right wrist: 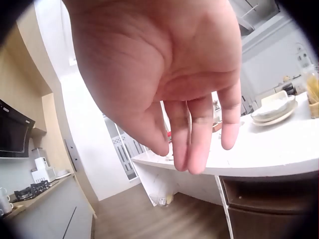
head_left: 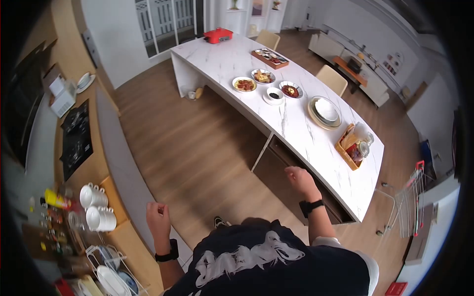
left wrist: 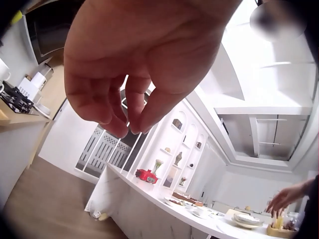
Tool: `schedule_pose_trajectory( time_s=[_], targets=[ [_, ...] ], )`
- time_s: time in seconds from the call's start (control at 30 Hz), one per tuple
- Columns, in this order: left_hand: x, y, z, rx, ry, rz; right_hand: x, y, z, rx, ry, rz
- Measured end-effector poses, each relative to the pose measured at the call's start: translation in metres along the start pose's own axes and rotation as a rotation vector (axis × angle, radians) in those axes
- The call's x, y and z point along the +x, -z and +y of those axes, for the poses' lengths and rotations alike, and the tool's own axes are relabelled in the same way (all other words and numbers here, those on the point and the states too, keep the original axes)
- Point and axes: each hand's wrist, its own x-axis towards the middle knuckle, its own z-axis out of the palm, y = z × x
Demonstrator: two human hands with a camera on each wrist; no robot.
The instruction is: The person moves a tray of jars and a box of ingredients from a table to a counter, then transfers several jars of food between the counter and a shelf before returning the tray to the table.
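My left hand (head_left: 159, 223) hangs over the walkway near the counter with white mugs (head_left: 101, 218), its fingers loosely curled around nothing. Its thumb and fingertips come close together in the left wrist view, with no object among them. Beside the near edge of the marble-patterned table (head_left: 316, 143), my right hand (head_left: 302, 181) is held in the air, relaxed and bare of any object. The right wrist view shows its fingers (right wrist: 199, 134) hanging down, slightly bent. Nearest to it on the table is a wicker basket (head_left: 345, 154) with jars and packets.
Along the table stand stacked plates with a bowl (head_left: 326, 109), several dishes of food (head_left: 244, 84), a wooden tray (head_left: 269, 58) and a red cooker (head_left: 217, 35). At left are a gas hob (head_left: 77, 138) and a dish rack (head_left: 118, 259). A wire cart (head_left: 407, 202) stands at right.
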Motion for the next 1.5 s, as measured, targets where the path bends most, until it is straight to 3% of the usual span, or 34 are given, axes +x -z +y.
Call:
schedule_pose_trajectory(
  time_s=[0.07,0.27,0.37,0.47,0.53,0.67,0.73,0.87,0.9,1.07,1.13,1.17,1.27,1.3,1.4,1.5],
  targets=[
    [0.029,-0.014,0.004,-0.029,-0.035,-0.031,0.022,0.005,-0.016,-0.012,-0.053,0.025],
    [0.098,-0.054,0.011,-0.196,0.052,-0.035,0.074,-0.017,0.01,-0.077,-0.161,0.026],
    [0.136,-0.067,0.007,-0.186,-0.007,-0.018,0.116,-0.031,0.018,-0.044,-0.294,0.083],
    [0.173,-0.084,0.0,-0.143,-0.026,0.008,0.173,-0.053,0.048,-0.021,-0.284,0.148],
    [0.198,-0.101,-0.001,-0.219,0.088,0.005,0.22,-0.06,0.055,-0.027,-0.336,0.144],
    [0.272,-0.168,-0.005,-0.165,0.149,-0.063,0.317,-0.082,0.102,-0.003,-0.391,0.257],
    [0.313,-0.207,0.01,-0.143,0.222,-0.17,0.356,-0.075,0.126,0.001,-0.533,0.287],
    [0.405,-0.29,0.066,-0.158,0.188,-0.411,0.404,-0.071,0.197,0.064,-0.711,0.344],
    [0.426,-0.308,0.081,-0.145,0.137,-0.455,0.41,-0.065,0.202,0.066,-0.773,0.255],
    [0.506,-0.385,0.11,-0.126,0.047,-0.59,0.408,-0.114,0.251,0.038,-0.756,0.271],
    [0.535,-0.409,0.122,-0.057,0.053,-0.731,0.404,-0.136,0.258,0.052,-0.731,0.294],
    [0.547,-0.421,0.12,-0.054,0.039,-0.734,0.401,-0.15,0.264,0.164,-0.777,0.241],
    [0.593,-0.482,0.111,-0.074,-0.059,-0.84,0.424,-0.134,0.223,0.607,-1.041,0.168],
    [0.606,-0.501,0.108,-0.091,-0.097,-0.899,0.429,-0.136,0.215,0.715,-1.1,0.242],
    [0.648,-0.569,0.091,-0.185,-0.252,-1.079,0.44,-0.154,0.208,0.807,-1.167,0.478],
    [0.698,-0.632,0.098,-0.236,-0.321,-1.213,0.443,-0.163,0.193,0.763,-1.232,0.587]
  ],
)
